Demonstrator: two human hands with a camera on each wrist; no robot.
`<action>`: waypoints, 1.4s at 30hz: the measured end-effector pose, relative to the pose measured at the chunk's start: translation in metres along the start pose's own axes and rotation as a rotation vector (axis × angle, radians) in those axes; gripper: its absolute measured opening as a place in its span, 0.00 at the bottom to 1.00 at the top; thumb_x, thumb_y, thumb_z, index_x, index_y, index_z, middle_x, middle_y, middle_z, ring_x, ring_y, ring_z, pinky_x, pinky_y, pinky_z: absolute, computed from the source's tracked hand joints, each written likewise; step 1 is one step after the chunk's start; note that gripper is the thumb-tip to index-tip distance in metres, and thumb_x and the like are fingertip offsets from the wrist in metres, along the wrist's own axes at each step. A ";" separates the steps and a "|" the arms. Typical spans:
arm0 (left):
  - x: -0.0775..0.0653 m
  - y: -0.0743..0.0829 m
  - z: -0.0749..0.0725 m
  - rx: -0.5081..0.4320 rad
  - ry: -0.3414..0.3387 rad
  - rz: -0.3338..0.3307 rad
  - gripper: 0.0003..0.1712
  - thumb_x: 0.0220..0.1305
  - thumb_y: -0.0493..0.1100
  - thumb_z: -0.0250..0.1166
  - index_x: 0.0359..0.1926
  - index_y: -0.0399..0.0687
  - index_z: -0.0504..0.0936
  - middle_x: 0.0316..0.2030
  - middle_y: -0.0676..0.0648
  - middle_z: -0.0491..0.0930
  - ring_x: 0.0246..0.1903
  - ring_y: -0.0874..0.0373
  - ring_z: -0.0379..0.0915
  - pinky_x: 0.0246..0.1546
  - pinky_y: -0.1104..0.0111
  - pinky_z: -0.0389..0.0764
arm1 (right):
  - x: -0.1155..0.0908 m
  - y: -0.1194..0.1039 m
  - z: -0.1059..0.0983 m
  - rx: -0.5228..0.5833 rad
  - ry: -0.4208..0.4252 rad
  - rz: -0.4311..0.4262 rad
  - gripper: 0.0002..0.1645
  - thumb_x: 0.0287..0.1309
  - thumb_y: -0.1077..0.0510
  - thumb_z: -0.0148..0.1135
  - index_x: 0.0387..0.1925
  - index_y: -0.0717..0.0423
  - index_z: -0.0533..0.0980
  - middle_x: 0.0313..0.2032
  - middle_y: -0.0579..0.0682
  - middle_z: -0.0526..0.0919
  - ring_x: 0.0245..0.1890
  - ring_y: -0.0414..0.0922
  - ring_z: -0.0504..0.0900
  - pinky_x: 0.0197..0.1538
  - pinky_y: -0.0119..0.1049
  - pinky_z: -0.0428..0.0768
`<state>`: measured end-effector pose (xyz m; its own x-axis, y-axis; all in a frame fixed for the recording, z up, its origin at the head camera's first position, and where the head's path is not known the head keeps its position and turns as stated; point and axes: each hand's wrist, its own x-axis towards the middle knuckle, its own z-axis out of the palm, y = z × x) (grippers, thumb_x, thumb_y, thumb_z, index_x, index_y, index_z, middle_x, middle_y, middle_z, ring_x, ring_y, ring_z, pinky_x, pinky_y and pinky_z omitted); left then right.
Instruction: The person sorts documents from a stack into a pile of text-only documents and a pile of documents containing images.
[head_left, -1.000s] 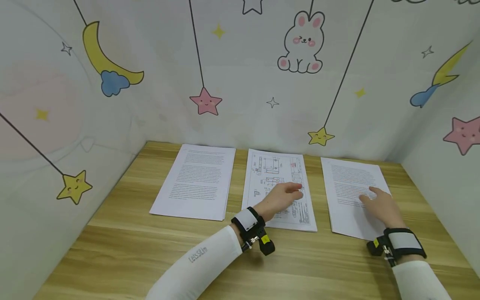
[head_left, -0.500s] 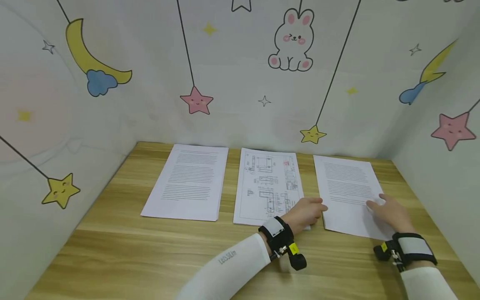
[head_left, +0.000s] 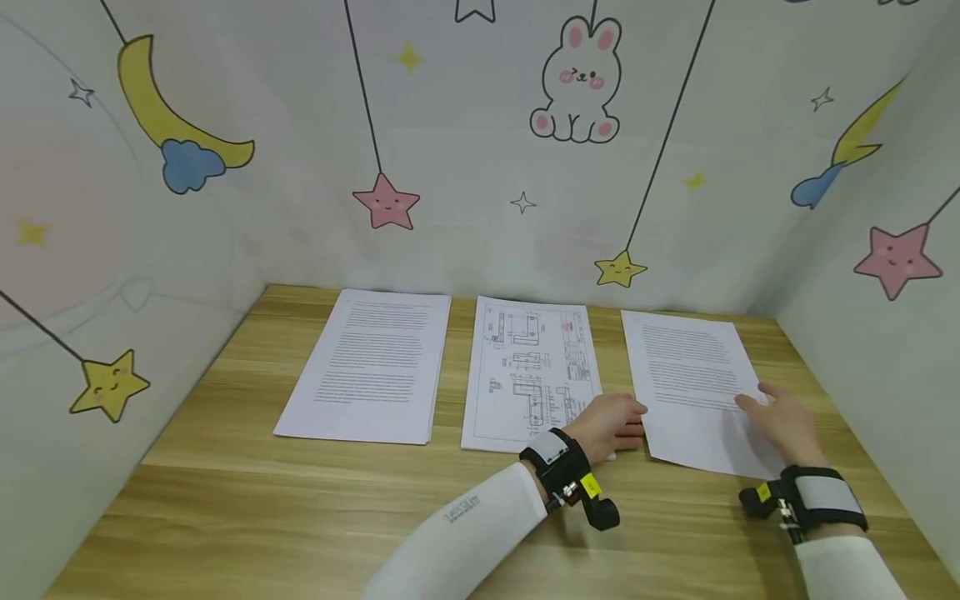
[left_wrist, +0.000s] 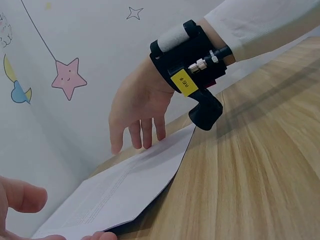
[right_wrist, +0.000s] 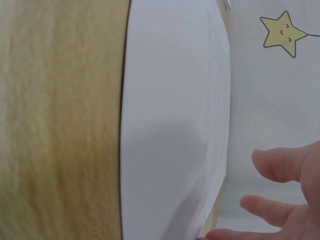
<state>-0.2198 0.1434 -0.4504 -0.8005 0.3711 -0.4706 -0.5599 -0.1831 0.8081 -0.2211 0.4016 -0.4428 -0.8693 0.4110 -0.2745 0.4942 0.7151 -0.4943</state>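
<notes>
Three sets of printed paper lie side by side on a wooden table (head_left: 300,508). My left hand (head_left: 611,421) rests on the near right corner of the middle drawing sheet (head_left: 525,367). Its fingertips reach the left edge of the right text sheet (head_left: 690,375). In the left wrist view my thumb (left_wrist: 22,196) hovers above that sheet (left_wrist: 120,192) and a fingertip (left_wrist: 100,235) sits at its near edge. My right hand (head_left: 780,421) lies at the sheet's right edge, straight fingers (left_wrist: 137,132) touching the paper. The sheet (right_wrist: 170,125) looks slightly raised along its near edge.
A left stack of text pages (head_left: 367,367) lies apart from both hands. Cartoon-patterned walls (head_left: 480,167) close in the table at the back, left and right. Bare wood runs along the near side.
My left hand slid from the middle of the drawing sheet toward me and right, to the right sheet's left edge. My right hand shifted slightly to that sheet's right edge.
</notes>
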 end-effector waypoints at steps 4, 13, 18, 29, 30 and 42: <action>0.002 0.000 0.001 0.007 0.003 0.004 0.22 0.64 0.37 0.62 0.59 0.38 0.74 0.46 0.38 0.77 0.40 0.51 0.77 0.51 0.58 0.82 | -0.001 0.000 0.000 0.032 0.031 0.019 0.43 0.72 0.47 0.44 0.75 0.70 0.46 0.72 0.77 0.48 0.72 0.75 0.49 0.69 0.69 0.58; 0.008 -0.001 0.009 0.014 0.044 0.003 0.10 0.63 0.36 0.62 0.45 0.37 0.80 0.40 0.40 0.79 0.34 0.55 0.77 0.46 0.61 0.84 | -0.007 0.000 0.000 0.000 0.061 0.012 0.41 0.71 0.49 0.46 0.73 0.71 0.51 0.71 0.78 0.52 0.70 0.75 0.53 0.67 0.69 0.60; 0.012 -0.004 0.010 0.025 0.039 0.015 0.12 0.64 0.35 0.60 0.46 0.33 0.81 0.44 0.37 0.85 0.42 0.50 0.83 0.48 0.59 0.84 | -0.009 0.001 0.004 -0.014 0.067 -0.003 0.40 0.71 0.49 0.47 0.72 0.72 0.53 0.70 0.78 0.55 0.69 0.75 0.55 0.66 0.69 0.61; 0.024 -0.010 0.006 0.109 0.003 0.087 0.17 0.66 0.30 0.57 0.56 0.37 0.77 0.48 0.39 0.83 0.49 0.47 0.83 0.51 0.56 0.83 | -0.017 -0.005 0.015 0.076 0.140 -0.013 0.34 0.71 0.51 0.47 0.70 0.68 0.62 0.63 0.76 0.69 0.60 0.70 0.71 0.52 0.59 0.74; 0.024 -0.011 0.005 0.131 -0.001 0.103 0.18 0.66 0.30 0.56 0.56 0.38 0.77 0.48 0.40 0.83 0.49 0.48 0.82 0.52 0.57 0.83 | -0.018 -0.006 0.016 0.100 0.136 -0.007 0.33 0.71 0.51 0.47 0.70 0.67 0.62 0.63 0.76 0.69 0.60 0.69 0.71 0.51 0.58 0.75; 0.017 -0.009 -0.005 0.061 -0.168 0.159 0.28 0.62 0.21 0.47 0.59 0.45 0.73 0.49 0.43 0.83 0.51 0.44 0.82 0.46 0.51 0.85 | -0.018 -0.006 0.020 0.205 0.073 0.038 0.41 0.74 0.42 0.41 0.77 0.60 0.49 0.71 0.73 0.58 0.69 0.68 0.63 0.64 0.62 0.68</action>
<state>-0.2296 0.1468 -0.4674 -0.8279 0.4894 -0.2740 -0.4114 -0.1979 0.8897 -0.2084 0.3782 -0.4513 -0.8436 0.4808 -0.2390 0.5083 0.5717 -0.6441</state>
